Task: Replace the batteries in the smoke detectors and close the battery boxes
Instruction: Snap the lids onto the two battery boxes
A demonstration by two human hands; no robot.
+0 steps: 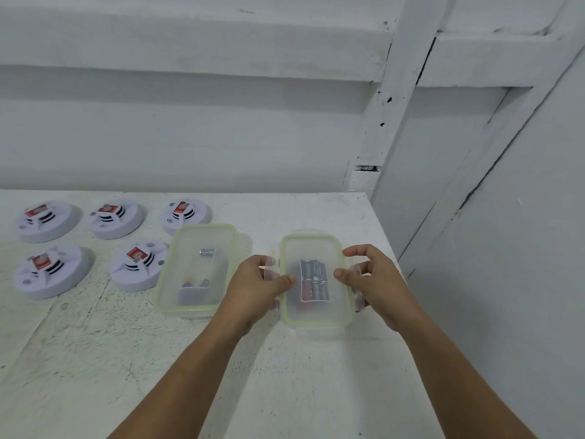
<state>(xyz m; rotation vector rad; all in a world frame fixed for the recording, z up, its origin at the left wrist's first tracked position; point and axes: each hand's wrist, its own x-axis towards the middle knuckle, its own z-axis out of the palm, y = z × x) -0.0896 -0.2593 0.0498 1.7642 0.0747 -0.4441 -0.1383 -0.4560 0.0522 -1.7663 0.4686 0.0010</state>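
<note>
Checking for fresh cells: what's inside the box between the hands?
Through the cloudy lid of the right box, a pack of black-and-red batteries shows. Their count and anything beneath them are hidden.

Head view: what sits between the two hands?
The right battery box, lid on, dark batteries inside. The left hand and right hand grip its side latches. Head view shows it.

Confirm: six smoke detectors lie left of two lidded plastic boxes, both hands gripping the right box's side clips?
No: the head view shows five smoke detectors, not six. The rest stands: left hand and right hand grip the side clips of the right box.
</note>
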